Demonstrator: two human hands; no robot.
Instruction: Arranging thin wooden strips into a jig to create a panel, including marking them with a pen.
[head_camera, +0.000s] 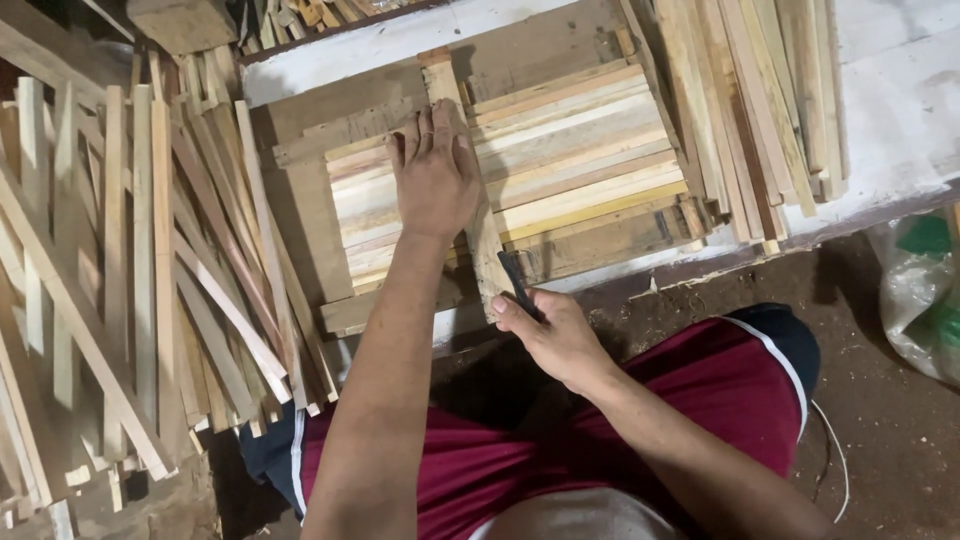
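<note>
My left hand (433, 172) lies flat, fingers together, on a row of wooden slats (580, 150) packed side by side in a wooden frame (340, 310). It presses on a wooden strip (487, 255) that runs across the slats towards me. My right hand (555, 335) sits at the near end of that strip, closed on a small dark tool (516, 283) whose tip touches the wood. What kind of tool it is I cannot make out.
A heap of loose wooden sticks (130, 280) lies at the left. More long slats (760, 110) are stacked at the right on a white board (900, 100). A plastic bag (925, 290) lies on the dirt floor at the far right. My knees in red shorts (700, 390) are below.
</note>
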